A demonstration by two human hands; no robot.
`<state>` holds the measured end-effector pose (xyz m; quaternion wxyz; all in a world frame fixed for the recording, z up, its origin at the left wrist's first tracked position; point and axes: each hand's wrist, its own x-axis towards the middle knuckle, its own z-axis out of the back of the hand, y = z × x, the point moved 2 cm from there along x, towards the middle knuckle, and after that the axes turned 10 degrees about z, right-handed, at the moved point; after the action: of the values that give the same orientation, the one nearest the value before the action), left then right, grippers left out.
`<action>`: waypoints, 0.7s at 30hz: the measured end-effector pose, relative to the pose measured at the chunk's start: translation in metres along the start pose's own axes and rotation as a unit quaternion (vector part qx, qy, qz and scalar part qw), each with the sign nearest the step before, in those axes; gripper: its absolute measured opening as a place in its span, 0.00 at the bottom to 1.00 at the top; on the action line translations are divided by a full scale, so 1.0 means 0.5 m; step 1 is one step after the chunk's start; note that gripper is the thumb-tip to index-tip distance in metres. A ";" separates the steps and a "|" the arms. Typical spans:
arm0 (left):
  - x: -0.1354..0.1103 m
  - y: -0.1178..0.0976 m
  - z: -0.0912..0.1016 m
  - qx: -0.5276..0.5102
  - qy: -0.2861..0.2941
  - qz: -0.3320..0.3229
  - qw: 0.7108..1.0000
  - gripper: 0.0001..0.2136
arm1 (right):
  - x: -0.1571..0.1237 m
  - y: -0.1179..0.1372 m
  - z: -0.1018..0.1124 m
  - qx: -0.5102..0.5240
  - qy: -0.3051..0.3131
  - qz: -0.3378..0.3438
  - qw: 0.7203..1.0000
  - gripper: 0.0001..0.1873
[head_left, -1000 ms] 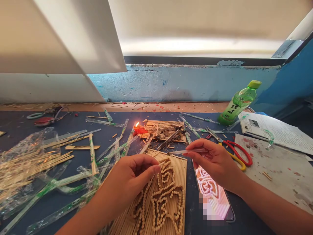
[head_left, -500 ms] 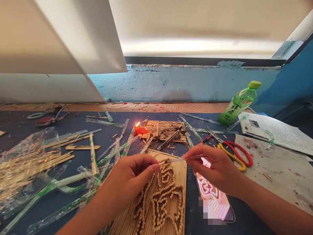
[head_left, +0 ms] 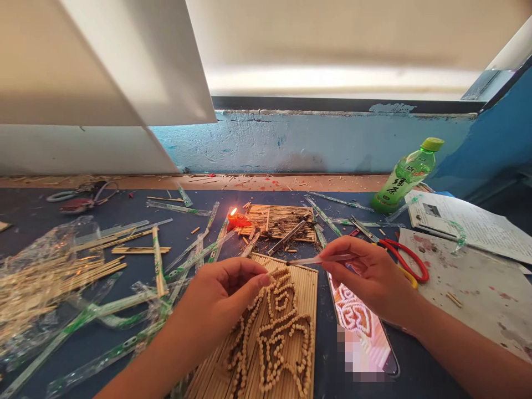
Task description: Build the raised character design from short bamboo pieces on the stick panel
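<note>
My left hand [head_left: 236, 285] is closed in a pinch on a short wooden stick piece [head_left: 272, 272], mostly covered by the fingertips. My right hand [head_left: 361, 269] grips a thin translucent glue stick [head_left: 305, 260] whose dark tip points left, a small gap from the piece. Below both hands lies a panel of bamboo sticks [head_left: 305, 288] laid side by side. Rows of small round stick pieces [head_left: 286, 321] form outlines on it. A phone [head_left: 361, 327] beside the panel shows a picture of a similar pattern.
A lit red candle [head_left: 238, 219] stands by a smaller, soiled stick panel [head_left: 286, 216] at the back. Scissors [head_left: 405, 260], papers [head_left: 477, 227] and a green bottle [head_left: 405, 177] are on the right. Plastic wrappers [head_left: 100, 318] and loose sticks [head_left: 83, 277] cover the left.
My right hand has moved slightly right and up, drawing the glue stick's tip away from the wooden piece. My left hand has stayed almost in place.
</note>
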<state>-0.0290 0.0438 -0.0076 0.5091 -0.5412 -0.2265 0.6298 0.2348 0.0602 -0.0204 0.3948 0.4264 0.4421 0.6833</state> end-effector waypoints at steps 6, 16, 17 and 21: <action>0.001 0.002 -0.003 0.013 0.029 -0.020 0.999 0.15 | -0.006 0.004 -0.012 -0.018 0.025 0.022 0.999 0.05; 0.004 0.007 -0.008 0.017 0.030 -0.024 0.999 0.15 | 0.000 -0.002 -0.011 0.092 0.032 -0.026 0.995 0.06; 0.004 0.009 -0.008 0.021 0.031 -0.023 0.999 0.15 | 0.002 -0.004 -0.010 0.126 0.022 -0.034 0.991 0.07; 0.003 0.012 -0.008 0.032 0.031 -0.024 0.999 0.15 | 0.008 -0.010 0.000 0.157 -0.032 -0.043 0.986 0.09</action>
<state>-0.0276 0.0416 -0.0143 0.5478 -0.5383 -0.2033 0.6073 0.2346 0.0654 -0.0242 0.3663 0.4855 0.5486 0.5737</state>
